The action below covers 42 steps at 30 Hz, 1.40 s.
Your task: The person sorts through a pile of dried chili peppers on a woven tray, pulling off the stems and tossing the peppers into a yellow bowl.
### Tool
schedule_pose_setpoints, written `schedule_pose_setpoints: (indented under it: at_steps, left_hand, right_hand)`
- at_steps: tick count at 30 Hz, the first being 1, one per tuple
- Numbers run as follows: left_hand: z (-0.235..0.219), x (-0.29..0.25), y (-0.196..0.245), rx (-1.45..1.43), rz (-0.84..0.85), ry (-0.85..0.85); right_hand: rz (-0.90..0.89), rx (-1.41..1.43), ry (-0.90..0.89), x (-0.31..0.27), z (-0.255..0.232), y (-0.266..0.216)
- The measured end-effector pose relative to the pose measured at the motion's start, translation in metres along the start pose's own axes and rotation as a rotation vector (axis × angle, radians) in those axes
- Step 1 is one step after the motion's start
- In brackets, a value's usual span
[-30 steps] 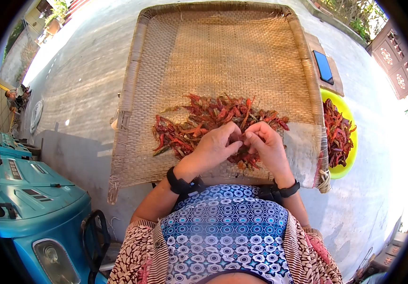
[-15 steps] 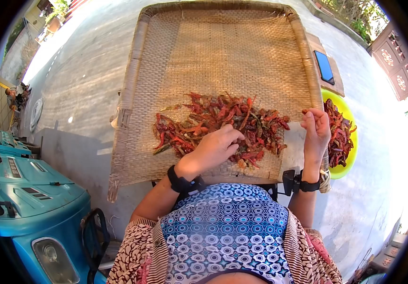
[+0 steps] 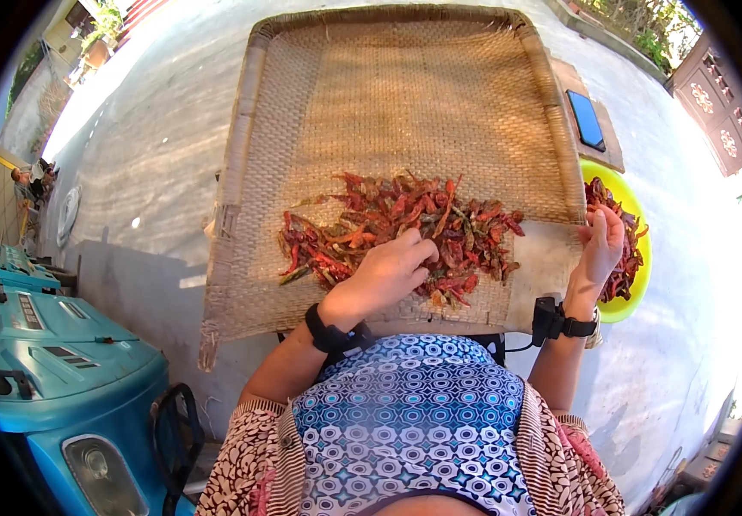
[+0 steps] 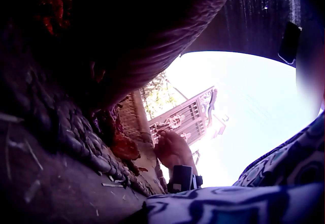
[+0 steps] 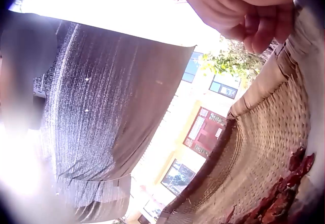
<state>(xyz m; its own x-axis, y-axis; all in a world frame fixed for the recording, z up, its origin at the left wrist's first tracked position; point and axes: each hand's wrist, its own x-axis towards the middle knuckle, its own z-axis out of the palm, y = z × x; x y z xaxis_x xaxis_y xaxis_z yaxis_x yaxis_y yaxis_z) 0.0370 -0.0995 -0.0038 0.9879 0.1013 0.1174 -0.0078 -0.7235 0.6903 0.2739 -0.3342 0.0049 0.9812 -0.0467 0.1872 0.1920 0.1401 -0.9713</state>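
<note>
A heap of dried red chili peppers [image 3: 465, 228], some of them brownish, lies on the near half of a large woven tray [image 3: 440, 95]. My left hand [image 3: 392, 268] rests low over the near side of this heap, its fingers bent down. From above its fingertips are partly hidden, and I cannot tell whether they hold a chili. Out past the tray's right rim, my right hand [image 3: 601, 245] hovers at the yellow basin [image 3: 643, 275], with a reddish dried chili at its pinched fingertips. In the right wrist view its fingers [image 5: 266, 28] are curled.
More dried chilies [image 3: 625, 284] fill the yellow basin, close against the tray's right side. A phone [image 3: 586, 120] lies on a board [image 3: 610, 148] beyond it. At the left stands a blue vehicle [image 3: 70, 344]. Another person [image 3: 31, 185] sits far off at the left.
The two hands were together over the heap; my right hand has since moved right, across the tray's rim to the basin, with a chili. My left hand has stayed over the heap.
</note>
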Motion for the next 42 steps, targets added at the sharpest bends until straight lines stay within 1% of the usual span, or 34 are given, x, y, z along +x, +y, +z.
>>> schedule_pose_setpoints:
  at_steps: [4,5,7,10,12,16,20,22,23,25,28,29,32,35,38,39,40,42]
  left_hand:
    - [-0.002,0.000,0.003,0.022,-0.017,0.007]
    - [-0.001,-0.001,0.002,0.030,-0.012,0.012]
    - [0.002,0.000,0.000,0.046,-0.006,0.019]
    - [0.003,0.000,-0.001,0.064,-0.014,0.032]
    - [0.002,0.000,0.003,0.064,-0.022,0.060]
    - [-0.002,0.001,0.005,0.065,-0.051,0.021]
    - [-0.003,0.002,0.006,0.065,-0.042,0.057]
    - [-0.010,0.003,0.014,0.078,-0.056,0.034]
    - [-0.012,0.004,0.016,0.084,-0.063,0.023]
    - [-0.008,0.005,0.011,0.072,-0.048,0.060]
    - [-0.006,0.005,0.007,0.048,-0.019,0.138]
    - [-0.006,0.005,0.007,0.038,-0.006,0.168]
    - [-0.006,0.006,0.011,-0.055,-0.029,0.236]
    - [-0.008,0.007,0.012,-0.201,-0.055,0.247]
    - [-0.007,0.008,0.009,-0.312,-0.031,0.257]
    - [-0.006,0.008,0.008,-0.363,-0.036,0.253]
    - [-0.006,0.008,0.008,-0.413,-0.041,0.249]
    - [-0.006,0.008,0.007,-0.509,-0.064,0.258]
  right_hand:
    - [0.066,0.067,0.028,0.006,-0.010,0.004]
    - [0.098,0.071,0.058,0.007,-0.012,0.003]
    - [0.158,0.080,0.123,0.003,-0.004,-0.011]
    - [0.195,0.099,0.136,0.003,-0.003,-0.015]
    - [0.185,0.038,0.095,0.000,0.000,-0.017]
    - [0.117,0.069,0.105,-0.002,0.002,-0.009]
    - [0.066,0.123,0.090,-0.008,0.009,-0.006]
    - [0.037,0.136,0.092,-0.010,0.014,-0.006]
    - [0.051,0.164,0.044,-0.014,0.017,-0.007]
    - [0.079,0.220,-0.054,-0.027,0.027,-0.013]
    - [0.164,0.109,-0.262,-0.039,0.046,-0.014]
    - [0.173,0.116,-0.332,-0.048,0.053,-0.019]
    - [0.147,-0.040,-0.574,-0.063,0.069,-0.017]
    - [0.118,-0.133,-0.725,-0.083,0.086,-0.025]
    - [-0.078,-0.347,-0.959,-0.093,0.092,-0.035]
    - [-0.140,-0.321,-0.995,-0.095,0.094,-0.030]
    - [-0.249,-0.348,-1.041,-0.095,0.094,-0.023]
    - [-0.300,-0.325,-1.050,-0.098,0.096,-0.016]
